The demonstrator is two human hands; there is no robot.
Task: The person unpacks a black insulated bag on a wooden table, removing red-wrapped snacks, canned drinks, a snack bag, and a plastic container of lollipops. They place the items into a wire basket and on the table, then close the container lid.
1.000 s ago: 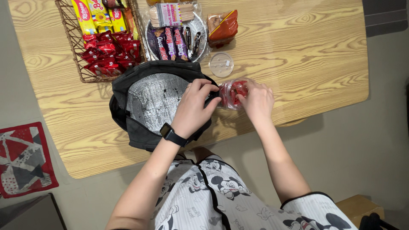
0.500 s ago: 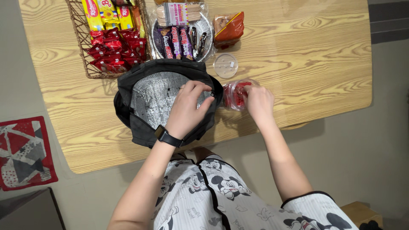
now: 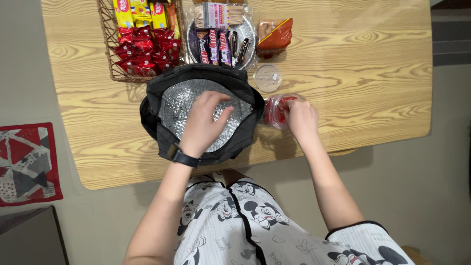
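Hands at foil-lined black cooler bag [image 3: 162, 105] on woodgrain table [image 3: 373, 73].
L hand [image 3: 202, 122] lay open, spread inside on crinkled lining, off the rim it pinched earlier; R hand [image 3: 300, 118] gripped round clear jar [image 3: 275, 109] w/ red sweets at 3 o'clock.

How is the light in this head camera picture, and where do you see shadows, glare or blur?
Head view: soft, even light; the pale wooden table shows no harsh glare. The black bag with silver foil lining glints faintly on the foil. A soft shadow falls on the table under the right hand. The left hand is sharp, without motion blur. The table edges bow slightly, a wide-lens effect.
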